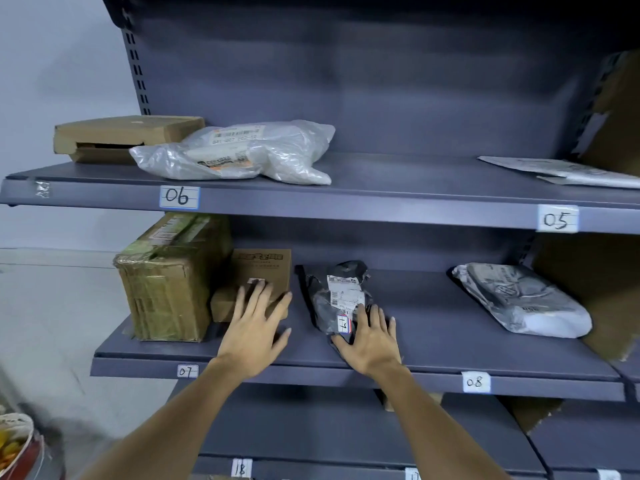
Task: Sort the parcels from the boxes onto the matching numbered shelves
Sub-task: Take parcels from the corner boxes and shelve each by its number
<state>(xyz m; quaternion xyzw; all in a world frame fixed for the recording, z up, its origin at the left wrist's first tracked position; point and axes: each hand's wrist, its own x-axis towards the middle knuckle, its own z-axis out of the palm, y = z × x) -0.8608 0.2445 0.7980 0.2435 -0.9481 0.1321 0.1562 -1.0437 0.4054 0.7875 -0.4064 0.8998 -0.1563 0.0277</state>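
The black parcel point(341, 299) lies on the shelf point(450, 341) between the 07 tag point(187, 371) and the 08 tag point(476, 382). It looks soft, light and a bit slick, so I'd take it by its bulky middle, not a loose corner. My right hand point(370, 337) rests flat and spread on its near end, gripping nothing. My left hand point(254, 327) lies open against the small brown box point(256, 282), beside the taped carton point(166, 285).

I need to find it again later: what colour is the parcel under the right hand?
Black, with white labels, seen in the head view: parcel, right hand.
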